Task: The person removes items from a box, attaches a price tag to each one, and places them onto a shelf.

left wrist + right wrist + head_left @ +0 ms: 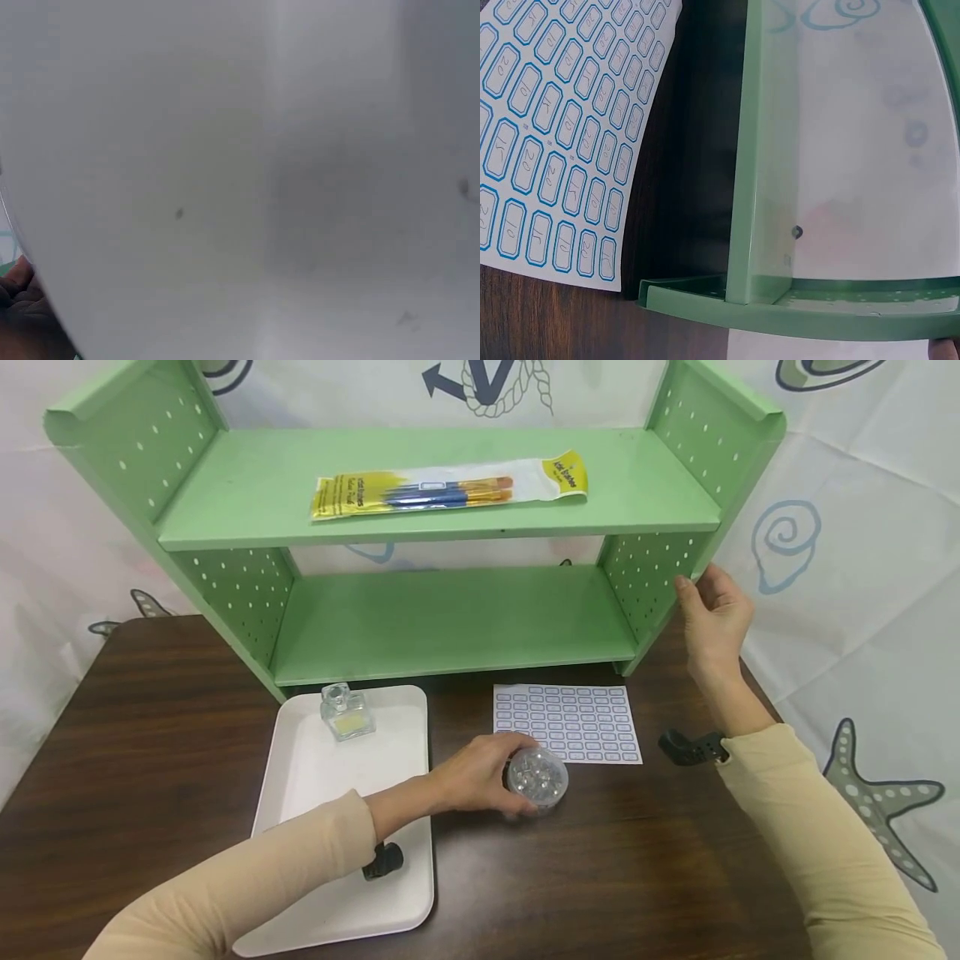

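Left hand (480,770) pinches clear tub (538,777) between thumb and fingers — tub on bench (637,860), at near edge of label sheet (573,718), right of tray (393,743). Right hand (716,618), fingers curled, pinches right side edge of shelf (450,618), below upper board (247,485). Glass bottle (348,718) in tray's far left corner. Brush pack (450,489) on upper board — yellow ends, blue handles.

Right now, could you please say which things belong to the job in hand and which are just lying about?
In use:
clear round container, gripped by the left hand
green shelf, touched by the right hand

Seemingly idle:
white tray
glass bottle
label sheet
brush packet
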The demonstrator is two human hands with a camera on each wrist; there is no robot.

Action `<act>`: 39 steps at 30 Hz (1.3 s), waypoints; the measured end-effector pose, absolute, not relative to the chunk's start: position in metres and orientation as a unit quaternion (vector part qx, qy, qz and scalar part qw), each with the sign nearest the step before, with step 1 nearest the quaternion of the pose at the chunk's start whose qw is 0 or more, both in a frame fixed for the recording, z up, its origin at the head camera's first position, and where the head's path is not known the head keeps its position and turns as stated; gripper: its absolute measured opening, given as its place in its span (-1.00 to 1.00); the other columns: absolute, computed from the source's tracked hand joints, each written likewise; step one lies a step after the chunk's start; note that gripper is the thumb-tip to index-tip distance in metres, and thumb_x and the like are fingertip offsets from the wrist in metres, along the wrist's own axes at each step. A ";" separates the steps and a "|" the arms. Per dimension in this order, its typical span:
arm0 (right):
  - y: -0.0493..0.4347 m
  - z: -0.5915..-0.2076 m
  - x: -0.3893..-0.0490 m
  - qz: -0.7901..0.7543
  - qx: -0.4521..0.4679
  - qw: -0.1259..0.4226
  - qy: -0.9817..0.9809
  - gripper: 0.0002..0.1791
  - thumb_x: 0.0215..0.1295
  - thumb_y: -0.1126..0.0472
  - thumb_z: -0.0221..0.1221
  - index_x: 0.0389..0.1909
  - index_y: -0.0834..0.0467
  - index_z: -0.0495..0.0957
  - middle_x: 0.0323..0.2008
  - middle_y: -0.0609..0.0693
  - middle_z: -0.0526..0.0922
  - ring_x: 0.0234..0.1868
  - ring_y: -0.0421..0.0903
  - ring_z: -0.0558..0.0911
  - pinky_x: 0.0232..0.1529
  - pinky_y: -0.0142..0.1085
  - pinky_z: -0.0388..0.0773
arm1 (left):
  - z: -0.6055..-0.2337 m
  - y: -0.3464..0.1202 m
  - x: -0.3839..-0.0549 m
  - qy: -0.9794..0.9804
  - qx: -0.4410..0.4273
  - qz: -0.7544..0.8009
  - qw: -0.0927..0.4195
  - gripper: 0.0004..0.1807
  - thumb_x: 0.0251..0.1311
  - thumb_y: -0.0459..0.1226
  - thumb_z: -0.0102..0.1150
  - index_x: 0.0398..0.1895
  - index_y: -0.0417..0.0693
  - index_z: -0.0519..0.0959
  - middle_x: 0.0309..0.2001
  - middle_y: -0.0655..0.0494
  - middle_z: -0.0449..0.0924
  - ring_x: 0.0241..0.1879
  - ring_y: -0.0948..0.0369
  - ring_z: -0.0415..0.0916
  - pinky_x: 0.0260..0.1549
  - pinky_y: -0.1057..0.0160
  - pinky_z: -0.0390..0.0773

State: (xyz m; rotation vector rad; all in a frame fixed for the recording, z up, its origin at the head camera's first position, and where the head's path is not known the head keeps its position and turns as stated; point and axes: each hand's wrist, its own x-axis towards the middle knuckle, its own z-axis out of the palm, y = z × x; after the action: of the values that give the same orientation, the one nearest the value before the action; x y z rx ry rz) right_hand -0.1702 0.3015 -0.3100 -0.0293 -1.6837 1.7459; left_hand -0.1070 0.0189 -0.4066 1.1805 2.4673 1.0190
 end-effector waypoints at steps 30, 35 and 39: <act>0.303 -0.312 -0.171 0.656 -0.004 0.355 -0.666 -0.74 0.18 0.49 0.15 -0.08 0.41 0.58 -0.18 0.20 0.69 -0.26 -0.13 0.66 -0.27 -0.47 0.54 | -0.353 0.020 -0.197 0.860 0.265 0.434 0.037 -0.15 -0.05 -0.18 0.41 0.31 -0.28 0.26 0.10 -0.18 0.49 -0.05 0.01 0.54 -0.15 0.20 0.59; 0.311 -0.321 -0.179 0.653 -0.008 0.361 -0.666 -0.74 0.19 0.46 0.17 -0.09 0.38 0.59 -0.20 0.16 0.70 -0.27 -0.14 0.66 -0.29 -0.48 0.54 | -0.353 0.022 -0.207 0.863 0.262 0.430 0.036 -0.14 -0.01 -0.18 0.39 0.34 -0.26 0.22 0.16 -0.17 0.44 0.06 -0.01 0.48 -0.07 0.15 0.55; 0.314 -0.324 -0.182 0.651 -0.008 0.365 -0.666 -0.75 0.18 0.45 0.18 -0.09 0.37 0.60 -0.20 0.15 0.71 -0.27 -0.15 0.66 -0.29 -0.49 0.54 | -0.356 0.023 -0.213 0.862 0.260 0.434 0.044 -0.14 0.02 -0.17 0.37 0.36 -0.24 0.19 0.20 -0.16 0.40 0.09 -0.02 0.44 -0.04 0.13 0.53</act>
State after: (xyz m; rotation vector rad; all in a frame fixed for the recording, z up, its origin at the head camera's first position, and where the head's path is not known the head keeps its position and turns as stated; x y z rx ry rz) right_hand -0.1821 0.3137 -0.3237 -0.0212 -1.7121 1.6727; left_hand -0.2134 0.0229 -0.3556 0.7937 2.6338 1.3254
